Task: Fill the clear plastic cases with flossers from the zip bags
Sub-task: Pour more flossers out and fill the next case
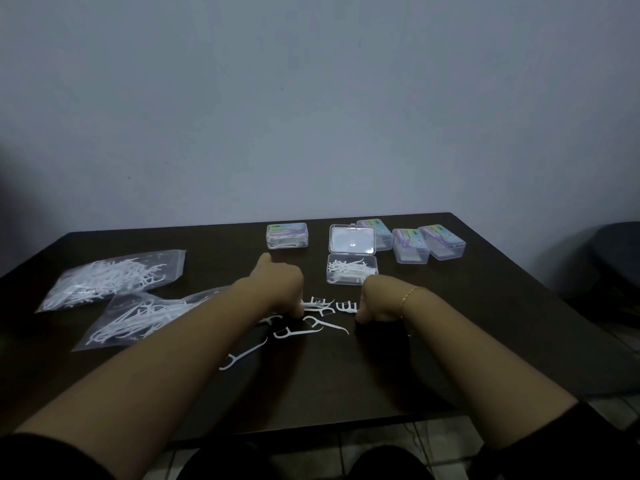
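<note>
My left hand (278, 289) has its fingers curled down onto loose white flossers (313, 303) in the middle of the dark table, pinching some at the fingertips. Beside it, my right hand (377, 301) pinches a small stacked bunch of flossers (347, 307). More loose flossers (299, 332) lie just in front of both hands. Right behind my right hand sits an open clear case (351, 271), partly filled with flossers, its lid (351, 239) folded back. Two zip bags (110, 278) (138, 317) of flossers lie at the left.
A closed case with flossers (287, 235) stands at the back centre. Three more labelled cases (375, 233) (410, 245) (443, 242) stand at the back right. One stray flosser (242, 356) lies nearer me. The table's front edge (311, 426) is close; a dark chair (616, 247) is right.
</note>
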Demonstrator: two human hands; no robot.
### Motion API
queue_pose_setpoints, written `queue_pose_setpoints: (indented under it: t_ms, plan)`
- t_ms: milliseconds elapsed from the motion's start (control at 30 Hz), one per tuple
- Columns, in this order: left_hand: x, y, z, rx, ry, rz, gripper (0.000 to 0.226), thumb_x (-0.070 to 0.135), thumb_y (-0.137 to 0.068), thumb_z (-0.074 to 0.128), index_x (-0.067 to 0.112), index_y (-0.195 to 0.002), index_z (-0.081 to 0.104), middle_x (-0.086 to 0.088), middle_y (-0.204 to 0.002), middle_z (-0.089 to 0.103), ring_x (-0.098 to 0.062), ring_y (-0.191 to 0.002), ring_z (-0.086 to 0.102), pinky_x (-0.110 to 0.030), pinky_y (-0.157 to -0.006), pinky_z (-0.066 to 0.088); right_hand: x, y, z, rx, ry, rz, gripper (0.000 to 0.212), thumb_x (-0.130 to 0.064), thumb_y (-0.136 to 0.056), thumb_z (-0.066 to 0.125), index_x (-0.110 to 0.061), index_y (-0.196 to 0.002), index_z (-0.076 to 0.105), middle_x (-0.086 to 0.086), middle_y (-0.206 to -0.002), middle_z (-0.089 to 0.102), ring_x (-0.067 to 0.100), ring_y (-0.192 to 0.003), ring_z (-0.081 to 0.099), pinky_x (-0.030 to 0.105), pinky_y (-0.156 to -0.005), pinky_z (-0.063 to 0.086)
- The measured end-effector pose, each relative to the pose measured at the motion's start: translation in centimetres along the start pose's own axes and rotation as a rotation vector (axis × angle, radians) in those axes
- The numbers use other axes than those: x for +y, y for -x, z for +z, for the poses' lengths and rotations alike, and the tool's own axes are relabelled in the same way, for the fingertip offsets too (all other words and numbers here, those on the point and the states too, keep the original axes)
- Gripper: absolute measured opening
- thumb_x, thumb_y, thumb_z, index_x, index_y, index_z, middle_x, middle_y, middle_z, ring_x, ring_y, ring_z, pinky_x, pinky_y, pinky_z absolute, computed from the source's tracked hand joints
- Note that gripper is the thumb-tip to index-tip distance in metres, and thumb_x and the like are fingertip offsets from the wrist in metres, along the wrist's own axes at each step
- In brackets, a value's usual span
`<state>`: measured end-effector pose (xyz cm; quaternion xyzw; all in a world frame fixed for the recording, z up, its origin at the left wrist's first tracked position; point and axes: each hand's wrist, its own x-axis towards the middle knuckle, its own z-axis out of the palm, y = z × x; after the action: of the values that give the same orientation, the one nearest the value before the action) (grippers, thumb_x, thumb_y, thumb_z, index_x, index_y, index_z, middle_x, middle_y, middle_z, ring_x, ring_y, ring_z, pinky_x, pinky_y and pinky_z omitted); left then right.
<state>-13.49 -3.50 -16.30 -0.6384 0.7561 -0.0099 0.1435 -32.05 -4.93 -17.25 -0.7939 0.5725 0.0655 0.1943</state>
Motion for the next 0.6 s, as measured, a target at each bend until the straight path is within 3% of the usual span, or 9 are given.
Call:
queue_pose_setpoints:
  t_ms: [233, 400, 500, 600]
  plan:
    - [-1.9, -0.3, 0.0, -0.03, 0.329, -0.061, 0.014, 0.042, -0.083, 0.069, 0.031, -0.076, 0.063, 0.014, -0.088, 0.064, -0.01, -0.098, 0.055, -0.04, -0.096, 0.028, 1.1, 0.9, -0.7, 0.068, -0.174, -0.042, 0.022, -0.018, -0.087, 0.063, 0.0, -0.098, 0.067, 0.016, -0.099, 0.065, 0.027, -0.1, 0.062, 0.033, -0.091, 0.051]
    - [-3.0, -0.6, -0.8, -0.018, 0.482, -0.074, 0.01, 0.038, -0.074, 0.078, 0.033, -0.07, 0.069, 0.015, -0.086, 0.069, -0.009, -0.098, 0.059, -0.042, -0.101, 0.04, 1.7, 0.6, -1.8, 0.134, -0.309, -0.068, 0.013, -0.011, -0.088, 0.059, -0.007, -0.078, 0.066, 0.011, -0.081, 0.061, 0.017, -0.075, 0.056, 0.028, -0.08, 0.051]
    - [-3.4, -0.9, -1.3, 0.0, 0.506, -0.063, 0.007, 0.037, -0.073, 0.079, 0.035, -0.074, 0.072, 0.021, -0.079, 0.065, -0.008, -0.096, 0.058, -0.043, -0.102, 0.04, 1.8, 0.4, -2.6, 0.168, -0.31, -0.102, 0.015, -0.013, -0.089, 0.061, -0.005, -0.096, 0.072, 0.009, -0.102, 0.069, 0.019, -0.094, 0.063, 0.026, -0.085, 0.051]
    - [-3.5, -1.1, -1.6, 0.009, 0.517, -0.056, 0.016, 0.035, -0.075, 0.078, 0.031, -0.09, 0.075, 0.024, -0.082, 0.064, -0.008, -0.099, 0.058, -0.043, -0.102, 0.04, 1.8, 0.1, -3.5, 0.194, -0.295, -0.109, 0.021, -0.012, -0.09, 0.06, -0.004, -0.106, 0.07, 0.007, -0.114, 0.067, 0.018, -0.103, 0.061, 0.026, -0.089, 0.049]
